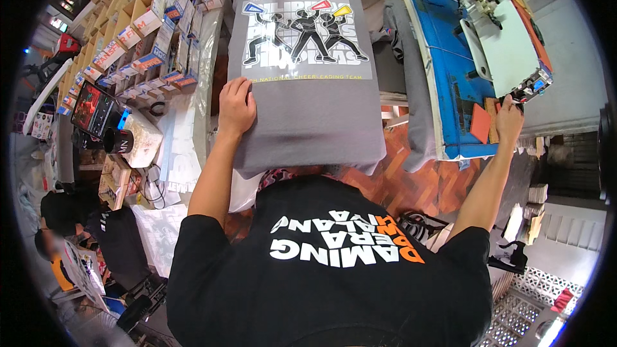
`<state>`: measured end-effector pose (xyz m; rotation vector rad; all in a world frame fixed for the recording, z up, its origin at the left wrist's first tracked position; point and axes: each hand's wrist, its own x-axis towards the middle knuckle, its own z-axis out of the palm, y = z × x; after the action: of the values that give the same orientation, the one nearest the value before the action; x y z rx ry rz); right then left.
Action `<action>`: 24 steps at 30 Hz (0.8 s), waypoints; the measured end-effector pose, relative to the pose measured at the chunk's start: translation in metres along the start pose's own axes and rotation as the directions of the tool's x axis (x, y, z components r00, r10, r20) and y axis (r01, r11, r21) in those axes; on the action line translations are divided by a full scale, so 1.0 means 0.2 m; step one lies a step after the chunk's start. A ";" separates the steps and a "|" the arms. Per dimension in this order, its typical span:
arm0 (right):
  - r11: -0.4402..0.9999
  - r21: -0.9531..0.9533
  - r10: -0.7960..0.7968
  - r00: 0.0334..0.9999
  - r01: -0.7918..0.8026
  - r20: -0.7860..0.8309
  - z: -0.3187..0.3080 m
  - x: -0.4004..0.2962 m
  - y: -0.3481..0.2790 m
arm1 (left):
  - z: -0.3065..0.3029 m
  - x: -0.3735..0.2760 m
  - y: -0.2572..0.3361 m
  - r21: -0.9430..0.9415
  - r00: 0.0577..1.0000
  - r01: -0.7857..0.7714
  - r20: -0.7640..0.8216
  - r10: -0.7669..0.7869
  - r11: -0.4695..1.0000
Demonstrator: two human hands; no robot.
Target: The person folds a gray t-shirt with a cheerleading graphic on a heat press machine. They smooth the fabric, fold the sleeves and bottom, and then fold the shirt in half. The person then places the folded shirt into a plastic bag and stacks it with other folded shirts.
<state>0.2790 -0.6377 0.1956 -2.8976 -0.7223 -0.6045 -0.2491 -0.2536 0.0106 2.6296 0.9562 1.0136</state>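
A grey shirt point(308, 120) lies spread over the platen before me. On its upper part rests a clear transfer film point(308, 70) with a printed design of three figures raising megaphones. My left hand point(236, 106) lies palm down at the shirt's left side, its fingertips by the film's lower left corner; it holds nothing that I can see. Far to the right, my right hand point(510, 118) reaches to the control box point(532, 86) of a heat press point(506, 33). Its fingers touch a dark part under the box, and their grip is hidden.
Blue padded board point(446, 67) lies beneath the press at right, with an orange pad point(480, 124) on it. Stacked cardboard boxes point(140, 29), a tablet point(94, 108) and a black mug point(118, 140) stand at left. Another person point(115, 236) sits at lower left.
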 end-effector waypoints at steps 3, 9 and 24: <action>0.995 0.066 -0.073 0.995 0.078 -0.073 -0.08 -0.10 -0.12 | 0.00 -0.02 0.01 -0.012 1.000 0.001 0.000 -0.001 1.000; 0.955 0.194 -0.180 0.958 0.225 -0.225 -0.15 -0.40 -0.54 | 0.04 -0.01 -0.06 0.030 0.999 0.033 0.027 -0.034 0.999; 0.690 0.501 -0.288 0.833 0.523 -0.472 -0.44 -0.78 -1.38 | -0.31 -0.79 -0.22 -0.324 0.762 0.605 -0.030 -0.647 0.727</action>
<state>-0.0083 -0.4782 0.2130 -1.9485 -1.2513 -0.7385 -0.4000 -0.3218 -0.0449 1.7821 1.4586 1.0525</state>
